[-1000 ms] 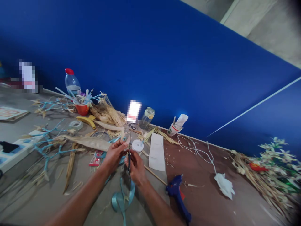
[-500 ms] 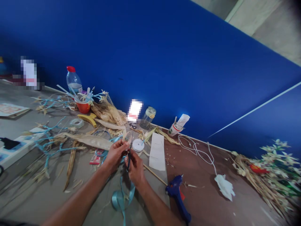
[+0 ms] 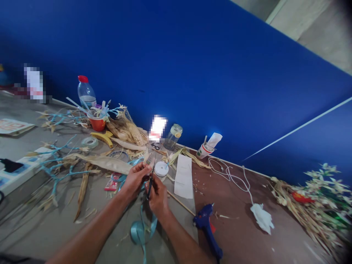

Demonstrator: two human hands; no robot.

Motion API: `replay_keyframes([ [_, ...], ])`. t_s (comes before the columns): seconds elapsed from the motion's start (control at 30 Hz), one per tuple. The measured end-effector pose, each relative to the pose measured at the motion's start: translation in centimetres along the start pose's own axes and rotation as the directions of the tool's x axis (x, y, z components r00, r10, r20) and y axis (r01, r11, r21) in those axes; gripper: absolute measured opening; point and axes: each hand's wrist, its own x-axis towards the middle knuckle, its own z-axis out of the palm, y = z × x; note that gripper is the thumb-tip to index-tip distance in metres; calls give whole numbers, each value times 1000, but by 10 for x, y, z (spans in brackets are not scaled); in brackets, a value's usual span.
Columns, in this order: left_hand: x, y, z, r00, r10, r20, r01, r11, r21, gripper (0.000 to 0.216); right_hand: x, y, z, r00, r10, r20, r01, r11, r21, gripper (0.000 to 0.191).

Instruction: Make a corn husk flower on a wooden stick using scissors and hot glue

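Observation:
My right hand [image 3: 159, 196] grips dark-handled scissors [image 3: 150, 187], whose thin blades point away from me. Close against it on the left, my left hand [image 3: 138, 179] is pinched around what looks like a small pale piece of corn husk [image 3: 147, 160]; the fingertips partly hide it. The blades are right beside the left fingertips, and whether they touch the piece I cannot tell. Below my hands lies a roll of light-blue ribbon [image 3: 136, 232], with loose ribbon trailing from it. A white round spool [image 3: 161, 169] sits just beyond the right hand.
A blue glue gun [image 3: 205, 225] lies to the right, past a thin stick [image 3: 181, 203] and a white paper strip [image 3: 183, 178]. Blue-wrapped branches [image 3: 56, 176], dried husks [image 3: 110, 165] and a red cup [image 3: 97, 124] are left. A glass jar [image 3: 173, 137] stands near the blue partition.
Both hands keep nearly the same pose. The scissors' handle end has swung slightly left in my right hand, and the whole view has shifted a little.

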Motion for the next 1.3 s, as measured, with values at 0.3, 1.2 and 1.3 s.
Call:
replay_keyframes([
  [0.3,0,0,0,1000,1,-2,-1,1000,6,32,-2,0,-2,1000,-13,-10,13,998,-65,30],
  [1.2,3,6,-4,959,-158,235,38,894,446,26,21,-4,-31,894,245,-376,-140,948,284,40],
  [1.3,5,4,-6,969,-116,217,23,921,390,25,18,-5,-29,881,206,-427,-115,966,230,39],
])
